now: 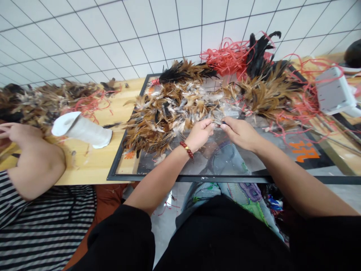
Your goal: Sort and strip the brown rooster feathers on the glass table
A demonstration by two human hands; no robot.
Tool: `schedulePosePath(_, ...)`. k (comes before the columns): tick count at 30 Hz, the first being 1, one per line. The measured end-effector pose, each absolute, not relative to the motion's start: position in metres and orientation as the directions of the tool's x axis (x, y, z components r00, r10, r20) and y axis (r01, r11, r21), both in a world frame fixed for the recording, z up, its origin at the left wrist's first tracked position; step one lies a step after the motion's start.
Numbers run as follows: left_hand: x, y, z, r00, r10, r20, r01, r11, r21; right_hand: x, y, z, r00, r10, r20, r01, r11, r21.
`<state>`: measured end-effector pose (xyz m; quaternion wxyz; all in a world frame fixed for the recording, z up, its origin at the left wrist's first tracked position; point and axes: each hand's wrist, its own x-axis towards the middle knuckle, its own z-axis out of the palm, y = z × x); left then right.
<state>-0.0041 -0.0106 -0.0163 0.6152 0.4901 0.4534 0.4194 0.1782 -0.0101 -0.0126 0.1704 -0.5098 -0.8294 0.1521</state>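
Note:
My left hand (pixel 199 133), with a red bead bracelet at the wrist, and my right hand (pixel 239 131) meet over a glass panel (pixel 197 165) in a black frame. Both pinch a small bunch of feathers (pixel 217 121) between their fingertips. A loose heap of brown, tan and white feathers (pixel 166 113) lies just left of and behind my hands. A bundled cluster of tan feathers (pixel 267 94) lies behind my right hand.
Red plastic string (pixel 228 56) tangles at the back and right. A white thread cone (pixel 84 130) lies on the wooden table (pixel 93 165). A co-worker's arm (pixel 34 158) in a striped shirt works at the left beside more feathers (pixel 42 101). A white box (pixel 334 90) sits far right.

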Motion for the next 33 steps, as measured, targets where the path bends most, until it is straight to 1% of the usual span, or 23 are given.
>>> schedulePosePath(3,-0.005,-0.007,-0.027,0.251,0.968,0.001,0.11,-0.03,0.993,0.175,-0.013,-0.011,-0.409,0.904,0.126,0.855,0.428,-0.294)
schedulePosePath(5,-0.006,-0.007,-0.029,0.236,0.968,0.086,0.251,-0.147,0.957,0.173,-0.014,-0.009,-0.399,0.909,0.119,0.871,0.417,-0.259)
schedulePosePath(7,-0.007,-0.009,-0.028,0.227,0.963,0.149,0.386,-0.229,0.894,0.173,-0.014,-0.008,-0.39,0.913,0.119,0.879,0.408,-0.246)
schedulePosePath(11,-0.008,-0.014,-0.022,0.232,0.953,0.196,0.56,-0.296,0.774,0.173,-0.015,-0.008,-0.39,0.913,0.121,0.88,0.408,-0.241)
schedulePosePath(16,-0.007,-0.019,-0.016,0.229,0.953,0.198,0.75,-0.302,0.589,0.173,-0.016,-0.007,-0.388,0.916,0.105,0.881,0.402,-0.248)
schedulePosePath(19,-0.007,-0.021,-0.013,0.236,0.951,0.201,0.805,-0.308,0.508,0.172,-0.016,-0.006,-0.377,0.922,0.091,0.883,0.387,-0.265)
schedulePosePath(23,-0.007,-0.022,-0.011,0.239,0.95,0.202,0.834,-0.307,0.458,0.17,-0.016,-0.004,-0.345,0.936,0.064,0.904,0.35,-0.245)
schedulePosePath(26,-0.007,-0.021,-0.011,0.237,0.951,0.198,0.827,-0.305,0.472,0.169,-0.016,-0.006,-0.324,0.944,0.069,0.911,0.33,-0.247)
schedulePosePath(31,-0.007,-0.018,-0.013,0.219,0.958,0.185,0.78,-0.286,0.557,0.165,-0.015,-0.009,-0.327,0.943,0.068,0.889,0.331,-0.315)
schedulePosePath(33,-0.008,-0.018,-0.013,0.22,0.959,0.181,0.777,-0.284,0.562,0.164,-0.015,-0.009,-0.332,0.941,0.066,0.884,0.334,-0.328)
